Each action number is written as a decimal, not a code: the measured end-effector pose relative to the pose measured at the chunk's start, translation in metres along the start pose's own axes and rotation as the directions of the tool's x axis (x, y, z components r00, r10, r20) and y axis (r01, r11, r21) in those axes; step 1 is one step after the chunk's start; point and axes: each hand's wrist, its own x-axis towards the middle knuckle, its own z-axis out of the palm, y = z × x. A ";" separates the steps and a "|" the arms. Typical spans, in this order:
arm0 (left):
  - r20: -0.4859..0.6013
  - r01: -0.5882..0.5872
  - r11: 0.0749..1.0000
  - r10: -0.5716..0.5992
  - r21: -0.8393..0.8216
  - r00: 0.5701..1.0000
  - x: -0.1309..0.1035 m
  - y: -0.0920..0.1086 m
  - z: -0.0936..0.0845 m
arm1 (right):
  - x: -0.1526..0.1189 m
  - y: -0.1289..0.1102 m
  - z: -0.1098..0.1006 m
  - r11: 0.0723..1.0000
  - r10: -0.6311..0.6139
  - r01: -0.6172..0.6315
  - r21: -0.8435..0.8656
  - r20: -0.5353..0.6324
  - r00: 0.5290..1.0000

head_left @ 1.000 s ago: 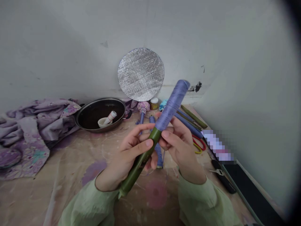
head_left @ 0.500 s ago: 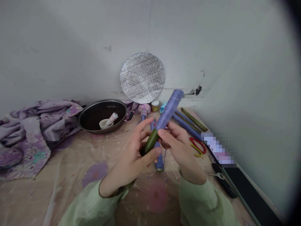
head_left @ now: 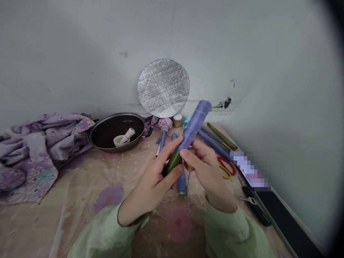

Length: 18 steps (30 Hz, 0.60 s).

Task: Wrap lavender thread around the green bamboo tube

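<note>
The left hand (head_left: 153, 182) is wrapped around the green part of a stick (head_left: 194, 123), and the right hand (head_left: 208, 172) pinches the stick where the green meets the purple string wound on its top. The stick leans up and to the right over the table (head_left: 88, 190), above another stick with purple string (head_left: 182, 182) that lies flat. A black pan (head_left: 107, 145) with a small white cup (head_left: 118, 142) in it sits to the left, and red and yellow scissor handles (head_left: 228, 166) lie near the right hand.
</note>
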 end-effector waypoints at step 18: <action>0.128 0.086 0.954 -0.051 -0.287 0.991 0.002 0.009 -0.004 | -0.005 -0.009 -0.002 0.999 -0.038 0.039 -0.013 0.020 0.999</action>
